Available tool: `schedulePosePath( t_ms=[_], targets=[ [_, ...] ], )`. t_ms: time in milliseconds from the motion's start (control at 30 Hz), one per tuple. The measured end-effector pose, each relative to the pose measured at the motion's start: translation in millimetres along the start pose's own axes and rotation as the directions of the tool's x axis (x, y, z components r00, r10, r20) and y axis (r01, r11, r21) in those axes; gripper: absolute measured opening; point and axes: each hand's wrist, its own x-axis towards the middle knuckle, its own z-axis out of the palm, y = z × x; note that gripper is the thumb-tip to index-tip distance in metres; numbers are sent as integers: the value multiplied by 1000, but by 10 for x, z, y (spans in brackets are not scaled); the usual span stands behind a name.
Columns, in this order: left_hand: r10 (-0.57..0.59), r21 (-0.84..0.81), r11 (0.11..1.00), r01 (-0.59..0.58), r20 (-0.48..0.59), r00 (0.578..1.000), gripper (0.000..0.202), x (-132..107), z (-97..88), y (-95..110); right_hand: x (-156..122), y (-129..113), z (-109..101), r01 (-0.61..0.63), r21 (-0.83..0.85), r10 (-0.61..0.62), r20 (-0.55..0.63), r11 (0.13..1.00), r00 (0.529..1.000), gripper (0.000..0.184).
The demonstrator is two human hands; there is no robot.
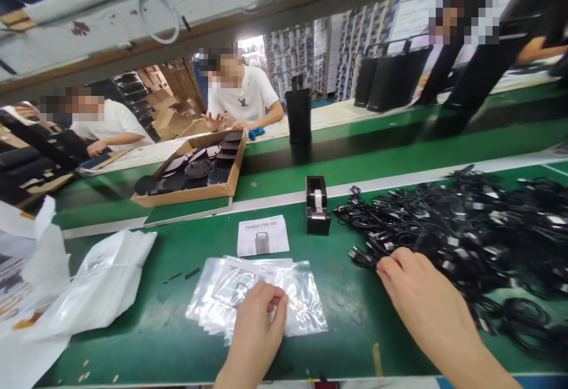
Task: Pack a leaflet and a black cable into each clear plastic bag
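My left hand (pixel 260 321) is over a loose stack of clear plastic bags (pixel 306 300). Its thumb and fingertips are pinched together at the top bag, and a printed leaflet (pixel 233 279) shows through the plastic there. At the left edge of a big heap of black cables (pixel 426 211), my right hand (pixel 419 288) has its fingers closed on a bundled cable (pixel 361 256) whose plug ends stick out to the left. Just beyond the bags lies another leaflet (pixel 263 236), printed with a speaker picture.
A black tape dispenser (pixel 318 211) stands behind the bags. White packing sleeves (pixel 106 282) lie at left. Across the green conveyor are a carton of dark parts (pixel 186 190), a black speaker (pixel 299 113) and co-workers (pixel 242 96). A beam (pixel 199 4) crosses overhead.
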Motion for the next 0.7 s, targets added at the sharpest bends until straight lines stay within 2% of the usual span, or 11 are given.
schedulePosePath(
  t_ms=[67, 100, 167, 233, 267, 333, 467, 533, 633, 700],
  targets=[
    [-16, -9, 1000, 16, -6, 1000, 19, 6, -11, 31, -22, -131, 40, 51, 134, -37, -100, 990, 994, 27],
    [-24, -14, 1000, 24, -8, 1000, 19, 7, -13, 42, -37, -234, 51, 55, 250, -27, -114, 967, 993, 27],
    [-51, -39, 998, 50, -14, 999, 18, 10, -12, 52, -76, -470, 67, 8, 524, -1, -12, 852, 1000, 25],
    [-95, -111, 990, 91, -29, 995, 18, 11, -8, 43, -119, -682, 89, -65, 699, -63, 156, 713, 986, 21],
    [-120, -164, 980, 111, -46, 992, 18, 10, -6, 32, -135, -761, 105, -90, 732, -103, 215, 675, 971, 20],
    [-161, -279, 952, 127, -104, 981, 18, 5, -5, 3, -145, -855, 140, -84, 746, -179, 265, 660, 947, 20],
    [-144, -385, 920, 67, -173, 974, 18, -26, -12, -24, -63, -910, 151, 22, 728, -273, 229, 685, 934, 23],
    [-115, -394, 918, 46, -153, 982, 18, -51, -12, 0, 6, -971, 122, 36, 729, -270, 207, 683, 940, 25],
    [-79, -418, 908, 22, -121, 990, 18, -78, -20, 63, 109, -1127, 57, -6, 741, -228, 215, 671, 950, 26],
    [-70, -456, 890, 4, -129, 989, 18, -67, -58, 101, 175, -1219, -13, -17, 763, -242, 226, 646, 944, 28]
  ],
)
